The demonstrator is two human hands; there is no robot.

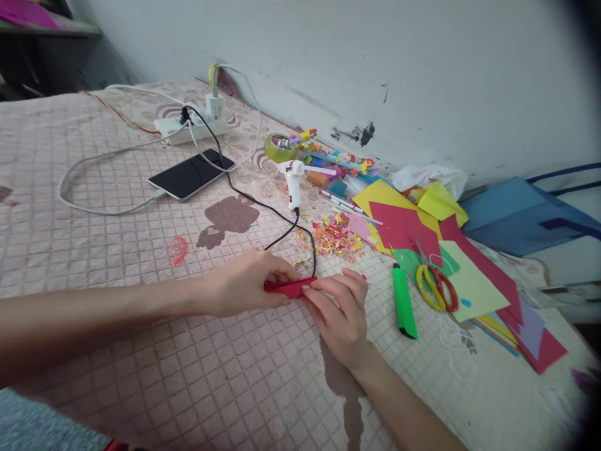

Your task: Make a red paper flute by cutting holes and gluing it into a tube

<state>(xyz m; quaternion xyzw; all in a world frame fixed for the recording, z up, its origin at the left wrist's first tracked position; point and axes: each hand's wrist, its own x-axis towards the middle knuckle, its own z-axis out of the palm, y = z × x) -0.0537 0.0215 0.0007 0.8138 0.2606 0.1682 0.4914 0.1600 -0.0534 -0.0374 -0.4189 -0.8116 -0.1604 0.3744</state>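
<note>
A narrow folded strip of red paper is held between my two hands, just above the checked tablecloth. My left hand pinches its left end, with the fingers curled over the top. At the right end, my right hand grips the strip between thumb and fingertips. Beyond the hands stands a white glue gun, its black cord running down close to my fingers. Small colourful paper scraps lie in a heap past my right hand. A green cutter knife rests to the right of that hand.
Scissors with yellow and red handles lie on coloured paper sheets at the right. A phone is cabled to a white power strip at the back left. Green tape and decorated sticks sit near the wall.
</note>
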